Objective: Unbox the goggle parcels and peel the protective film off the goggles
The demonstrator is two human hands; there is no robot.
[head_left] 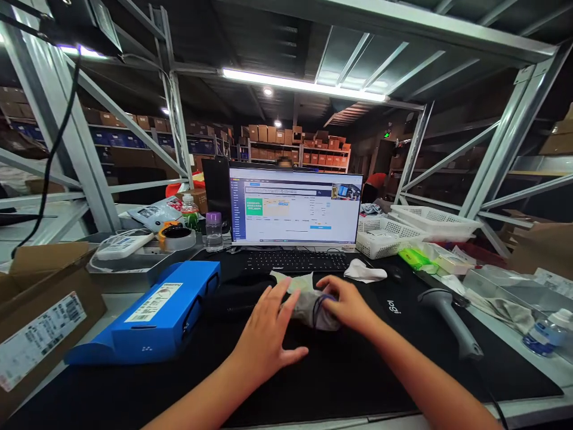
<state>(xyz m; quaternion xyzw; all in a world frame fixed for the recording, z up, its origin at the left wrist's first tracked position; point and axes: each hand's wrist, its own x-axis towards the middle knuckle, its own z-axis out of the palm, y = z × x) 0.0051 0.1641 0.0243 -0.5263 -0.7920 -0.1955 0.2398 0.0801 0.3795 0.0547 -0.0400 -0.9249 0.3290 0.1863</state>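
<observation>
A small grey cloth pouch [316,310] with a dark blue cord lies on the black desk mat [340,382] in front of the keyboard. My right hand [342,301] is closed on the pouch's right side, at the cord. My left hand [273,325] has its fingers spread at the pouch's left side; whether the fingertips touch it I cannot tell. A pale yellow-green piece of paper or cloth [293,280] shows just behind the pouch. Left of my left hand lies a dark object [237,298], hard to make out against the mat. An open blue box [161,316] stands farther left.
A monitor [295,209] and keyboard [295,261] stand behind. A barcode scanner [452,322], crumpled white cloth [364,272] and white baskets [385,239] are on the right. At the left are an open cardboard box [49,322], tape roll [176,237] and purple-capped bottle [213,233].
</observation>
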